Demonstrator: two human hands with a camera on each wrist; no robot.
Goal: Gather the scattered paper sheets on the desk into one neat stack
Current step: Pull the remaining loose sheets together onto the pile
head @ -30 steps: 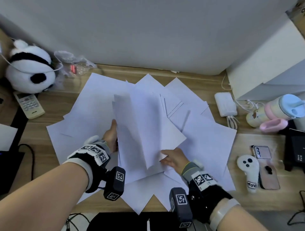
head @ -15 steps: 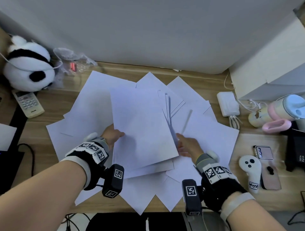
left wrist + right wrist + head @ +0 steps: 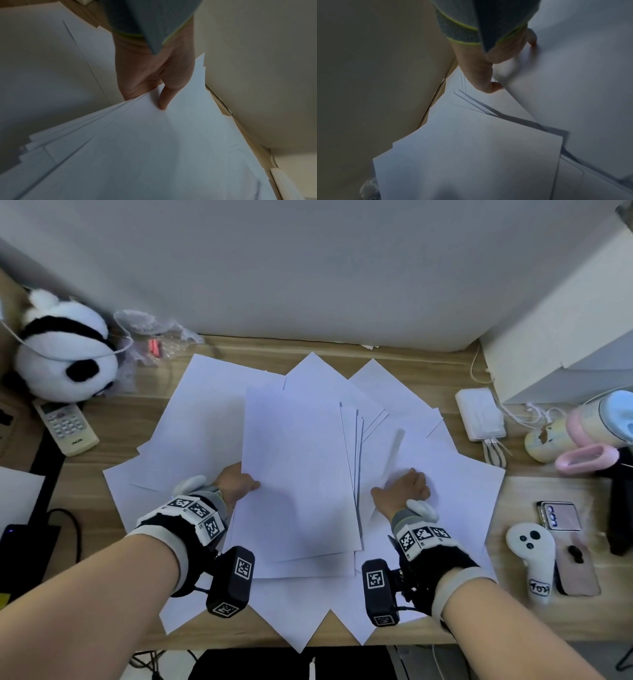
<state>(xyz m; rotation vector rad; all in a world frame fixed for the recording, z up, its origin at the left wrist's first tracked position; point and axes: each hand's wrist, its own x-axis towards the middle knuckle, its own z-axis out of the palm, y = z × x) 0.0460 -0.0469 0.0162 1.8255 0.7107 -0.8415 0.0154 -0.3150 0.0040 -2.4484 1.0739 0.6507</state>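
Note:
Several white paper sheets lie fanned over the wooden desk [image 3: 428, 361]. A partly squared stack [image 3: 301, 474] sits in the middle on top of them. My left hand [image 3: 246, 484] pinches the stack's left edge; in the left wrist view its thumb [image 3: 163, 102] lies on the top sheet [image 3: 171, 148] and the fingers are hidden beneath. Just right of the stack, my right hand [image 3: 404, 487] is curled on a loose sheet [image 3: 455, 491]. In the right wrist view its thumb [image 3: 494, 86] sits at that sheet's [image 3: 573, 81] raised edge, with a fingertip on top.
A panda plush [image 3: 65, 350] and a remote control [image 3: 66, 424] lie at the left. At the right are a power bank [image 3: 479, 414], a pink and blue bottle [image 3: 599, 422], a phone [image 3: 560, 517], a white controller [image 3: 531, 556] and a white box [image 3: 565, 337].
The sheet that stood folded up over the stack now lies flat on it. My right hand left the stack's lower edge and moved right onto a loose sheet. The left hand kept its hold.

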